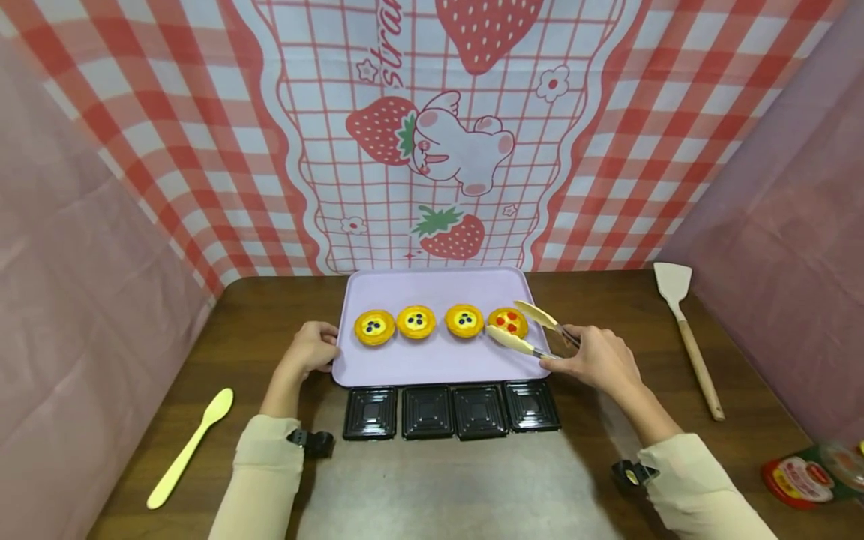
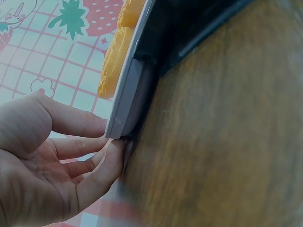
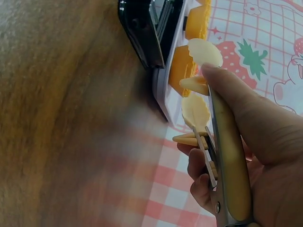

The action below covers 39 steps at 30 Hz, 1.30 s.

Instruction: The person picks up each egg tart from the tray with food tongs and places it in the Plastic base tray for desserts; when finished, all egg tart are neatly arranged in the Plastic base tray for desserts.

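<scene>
Head view: the right hand (image 1: 597, 360) grips tongs (image 1: 511, 340), whose parted tips flank the red-topped tart (image 1: 508, 321) to its left; the left hand (image 1: 312, 349) grips the lilac tray (image 1: 439, 367) by its edge, three blue-dotted tarts (image 1: 416, 322) lying to that hand's right.

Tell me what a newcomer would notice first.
Probably the four golden tarts lined up on the lilac tray in the head view's middle, three topped dark blue, the rightmost red. Next, the tongs in the right hand, spread at that red-topped tart. Behind hangs the strawberry-print cloth.

Head view — down onto tray (image 1: 432, 360)
</scene>
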{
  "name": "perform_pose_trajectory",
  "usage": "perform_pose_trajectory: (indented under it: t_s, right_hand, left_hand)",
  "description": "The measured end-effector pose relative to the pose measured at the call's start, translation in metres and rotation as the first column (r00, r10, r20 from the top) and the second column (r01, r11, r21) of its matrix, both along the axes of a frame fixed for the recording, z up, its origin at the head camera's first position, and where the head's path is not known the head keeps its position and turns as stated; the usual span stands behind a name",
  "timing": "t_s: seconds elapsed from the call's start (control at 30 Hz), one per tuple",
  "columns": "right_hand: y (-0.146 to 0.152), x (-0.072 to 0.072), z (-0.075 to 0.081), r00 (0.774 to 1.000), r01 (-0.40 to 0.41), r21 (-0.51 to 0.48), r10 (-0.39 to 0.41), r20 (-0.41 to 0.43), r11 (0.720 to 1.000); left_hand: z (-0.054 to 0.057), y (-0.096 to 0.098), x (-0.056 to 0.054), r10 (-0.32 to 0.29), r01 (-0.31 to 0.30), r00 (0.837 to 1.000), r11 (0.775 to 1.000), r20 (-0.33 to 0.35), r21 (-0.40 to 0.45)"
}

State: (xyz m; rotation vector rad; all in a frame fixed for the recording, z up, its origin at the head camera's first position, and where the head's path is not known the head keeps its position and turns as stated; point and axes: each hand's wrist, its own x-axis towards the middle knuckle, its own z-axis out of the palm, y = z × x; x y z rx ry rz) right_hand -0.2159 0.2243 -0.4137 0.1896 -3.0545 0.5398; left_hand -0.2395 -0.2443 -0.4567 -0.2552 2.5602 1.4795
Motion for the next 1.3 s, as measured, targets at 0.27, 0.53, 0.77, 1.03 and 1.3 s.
perform_pose_trajectory:
  t_s: [0.27, 0.53, 0.77, 1.03, 1.3]
  right_hand:
    - [0.000, -0.001, -0.002, 1.000, -0.012, -0.016, 0.013, 0.024, 1.000]
    - [0.000, -0.001, -0.002, 1.000, -0.010, -0.026, 0.011, 0.029, 1.000]
    - [-0.001, 0.002, 0.001, 1.000, -0.018, -0.042, 0.019, 0.024, 0.999]
    - [0.004, 0.011, 0.019, 0.999, -0.034, -0.035, 0.032, -0.040, 0.999]
    - [0.014, 0.036, 0.035, 0.994, -0.043, -0.012, 0.042, -0.104, 0.999]
  left_hand:
    - [0.002, 0.000, 0.000, -0.005, 0.005, 1.000, 1.000, 0.003, 0.010]
    - [0.003, 0.000, 0.001, -0.004, 0.004, 1.000, 1.000, 0.005, 0.016]
    - [0.001, -0.001, 0.000, -0.005, 0.005, 1.000, 1.000, 0.011, 0.015]
    - [0.001, 0.000, 0.000, -0.003, 0.003, 1.000, 1.000, 0.018, 0.011]
    - [0.001, -0.001, -0.001, -0.011, 0.011, 1.000, 1.000, 0.015, -0.002]
